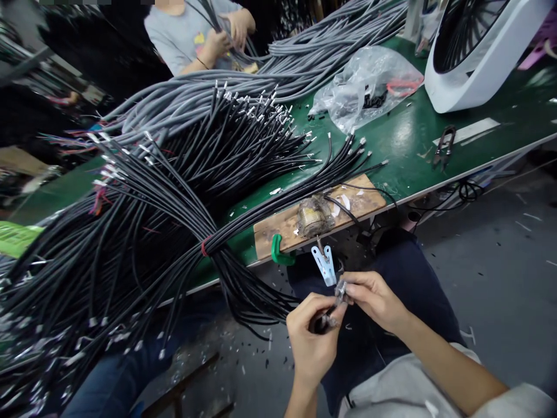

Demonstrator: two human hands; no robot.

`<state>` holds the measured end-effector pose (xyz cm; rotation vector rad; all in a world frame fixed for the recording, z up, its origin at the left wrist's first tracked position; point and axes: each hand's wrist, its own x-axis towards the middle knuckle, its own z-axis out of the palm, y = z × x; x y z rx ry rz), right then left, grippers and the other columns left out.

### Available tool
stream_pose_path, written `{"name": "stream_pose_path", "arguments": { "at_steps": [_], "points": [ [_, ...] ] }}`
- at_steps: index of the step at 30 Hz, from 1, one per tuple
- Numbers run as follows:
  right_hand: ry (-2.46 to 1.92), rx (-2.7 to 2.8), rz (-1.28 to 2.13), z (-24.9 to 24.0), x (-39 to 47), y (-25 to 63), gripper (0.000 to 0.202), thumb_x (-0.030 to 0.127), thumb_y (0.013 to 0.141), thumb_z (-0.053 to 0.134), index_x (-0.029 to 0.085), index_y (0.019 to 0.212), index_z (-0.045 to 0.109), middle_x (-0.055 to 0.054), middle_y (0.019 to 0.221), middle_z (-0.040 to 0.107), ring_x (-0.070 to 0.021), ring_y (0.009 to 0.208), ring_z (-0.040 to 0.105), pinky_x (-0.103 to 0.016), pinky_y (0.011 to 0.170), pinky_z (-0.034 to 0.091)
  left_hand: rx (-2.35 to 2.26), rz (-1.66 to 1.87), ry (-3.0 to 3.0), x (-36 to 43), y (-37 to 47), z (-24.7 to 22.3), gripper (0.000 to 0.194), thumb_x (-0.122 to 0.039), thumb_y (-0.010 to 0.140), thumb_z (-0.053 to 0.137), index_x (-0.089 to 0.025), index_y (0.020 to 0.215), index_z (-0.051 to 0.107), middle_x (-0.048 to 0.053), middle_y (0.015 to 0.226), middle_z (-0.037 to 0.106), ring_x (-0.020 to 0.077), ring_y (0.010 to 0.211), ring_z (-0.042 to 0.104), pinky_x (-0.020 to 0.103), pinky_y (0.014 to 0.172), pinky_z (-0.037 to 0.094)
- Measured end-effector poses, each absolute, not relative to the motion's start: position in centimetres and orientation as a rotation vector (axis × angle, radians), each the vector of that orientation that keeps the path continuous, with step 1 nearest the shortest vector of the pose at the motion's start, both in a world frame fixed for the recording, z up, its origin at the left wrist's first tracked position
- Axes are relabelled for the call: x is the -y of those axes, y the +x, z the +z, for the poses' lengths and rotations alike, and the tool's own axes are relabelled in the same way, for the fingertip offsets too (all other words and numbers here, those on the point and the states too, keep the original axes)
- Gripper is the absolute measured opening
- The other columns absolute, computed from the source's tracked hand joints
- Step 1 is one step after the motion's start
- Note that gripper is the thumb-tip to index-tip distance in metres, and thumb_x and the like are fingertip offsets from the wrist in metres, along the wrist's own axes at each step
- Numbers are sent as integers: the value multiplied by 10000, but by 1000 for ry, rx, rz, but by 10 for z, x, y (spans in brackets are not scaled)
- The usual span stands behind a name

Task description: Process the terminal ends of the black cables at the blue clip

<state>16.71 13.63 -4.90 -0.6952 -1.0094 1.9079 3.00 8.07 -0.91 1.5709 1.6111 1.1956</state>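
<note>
Over my lap, my left hand (314,331) is closed, thumb and fingers pinched on what looks like a black cable end with silvery-grey bits. My right hand (378,299) pinches a small silvery-grey piece (342,290) where both hands' fingertips meet; its exact kind is too small to tell. Just above the fingertips, a light blue clip (324,265) hangs from the shaft of a small tape-wrapped motor (314,216). That motor sits on a wooden board (272,235). Left of my hands, black cables (243,284) tied with a red band (205,246) reach past the table edge.
A green clamp (281,251) grips the board at the green table's (402,130) edge. Piles of grey cables (174,96) lie behind black ones. A plastic bag (361,87), snips (444,145) and white fan (456,87) are at the right. Across the table, another person's hands (228,38) hold grey cables.
</note>
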Motion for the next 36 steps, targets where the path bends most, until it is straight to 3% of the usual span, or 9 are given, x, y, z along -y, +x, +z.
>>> {"name": "stream_pose_path", "arguments": {
  "at_steps": [4,7,13,15,18,20,24,30,36],
  "points": [
    [-760,1278,1763,-39,-138,177,196,333,798,653,141,757,647,-7,699,551,-131,648,490,-258,611,405,-1513,1225,1628,-81,27,-10,99,-83,752,685,-178,745,660,-13,626,627,95,521,526,194,506,390],
    [-929,1538,1544,-34,-144,185,203,224,801,616,146,615,586,24,616,487,-102,578,420,-237,543,336,-1452,1109,1680,-82,25,-10,94,-86,745,689,-168,723,649,-5,608,617,102,515,526,206,510,389],
    [-832,1788,1888,-39,-163,189,339,252,755,640,149,470,489,74,447,350,-62,444,312,-214,429,226,-1325,844,1781,-80,23,-8,74,-120,772,662,-158,710,661,16,604,608,122,540,537,229,528,362],
    [-908,1607,1782,-37,-166,188,316,311,792,639,140,538,561,50,487,456,-77,471,405,-209,451,311,-1400,922,1749,-79,22,-7,88,-117,796,631,-160,722,649,10,611,593,114,541,522,224,531,354],
    [-736,1291,1742,-33,-165,184,237,372,778,692,149,848,655,-29,774,665,-140,704,620,-241,649,491,-1522,1025,1702,-78,21,-6,138,-138,833,590,-163,699,612,-11,587,543,99,517,475,215,514,331],
    [-531,1173,1865,-33,-161,181,360,348,730,754,179,1014,611,-56,903,707,-173,842,676,-283,774,529,-1581,1051,1691,-77,20,-4,182,-163,849,568,-161,668,586,-22,565,502,92,495,441,213,494,309],
    [-660,1066,1861,-35,-143,172,303,254,721,771,193,934,565,-37,759,745,-176,716,724,-271,701,574,-1657,1082,1666,-75,21,-2,217,-197,858,546,-161,645,570,-34,545,469,87,473,425,208,476,306],
    [-895,1412,1002,-38,-107,162,277,57,725,711,220,921,602,-12,789,721,-152,687,699,-231,683,568,-1876,1244,1598,-76,28,-4,210,-199,858,551,-161,652,573,-53,521,434,75,440,386,194,438,290],
    [-896,1270,1294,-40,-116,165,291,154,833,616,228,1101,530,-30,877,697,-154,791,681,-248,736,565,-1768,1170,1663,-80,23,-4,222,-211,862,556,-154,651,596,-43,528,471,77,446,422,195,447,306]
  ]
}}
